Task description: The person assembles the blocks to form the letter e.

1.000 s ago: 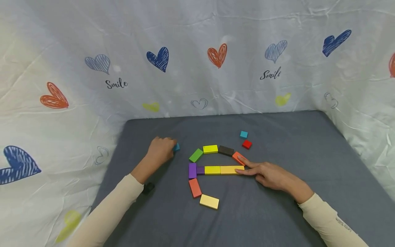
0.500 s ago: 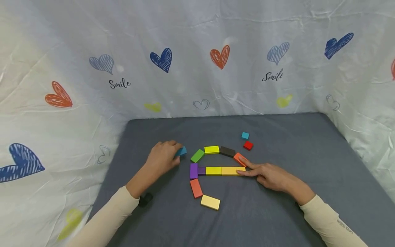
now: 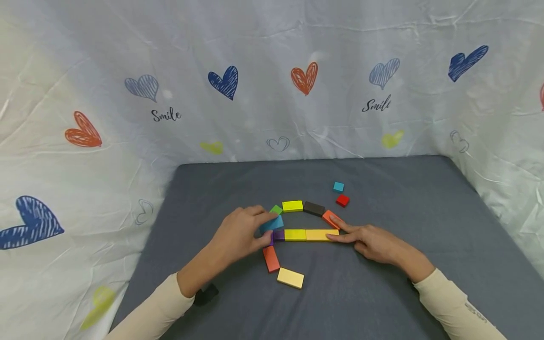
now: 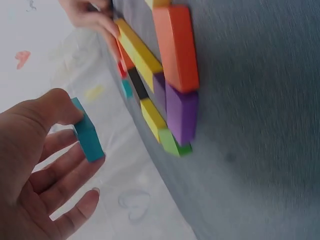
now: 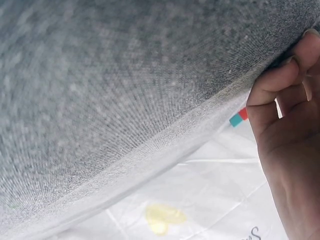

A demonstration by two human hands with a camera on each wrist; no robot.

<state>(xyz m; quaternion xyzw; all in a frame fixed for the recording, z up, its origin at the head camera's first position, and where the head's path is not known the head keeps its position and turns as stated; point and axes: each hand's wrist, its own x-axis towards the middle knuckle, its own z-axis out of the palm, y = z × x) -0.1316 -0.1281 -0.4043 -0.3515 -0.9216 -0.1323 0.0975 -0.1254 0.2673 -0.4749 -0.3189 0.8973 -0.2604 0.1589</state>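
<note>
My left hand (image 3: 242,232) pinches a blue wooden block (image 4: 89,135) between thumb and fingers, raised over the left end of a block layout. In the head view it partly covers a green block (image 3: 276,209) and a purple block (image 4: 181,112). Two outstretched fingers of my right hand (image 3: 371,242) touch an orange block (image 3: 329,218) and a light orange block (image 3: 315,235). That light block lines up with a yellow block (image 3: 295,234) and a small dark purple one (image 3: 278,235). Above this row, a yellow block (image 3: 293,206) and a dark block (image 3: 314,208) continue the curve.
A red-orange block (image 3: 271,259) and a pale yellow block (image 3: 291,277) curve off toward the front. Behind the right hand lie a small blue block (image 3: 338,187) and a red block (image 3: 342,200). Grey cloth (image 3: 365,302) covers the table; a heart-printed white sheet (image 3: 255,113) hangs behind.
My left hand has carried the blue block rightward from the table's left side to over the green and purple blocks. My right hand keeps its place on the layout.
</note>
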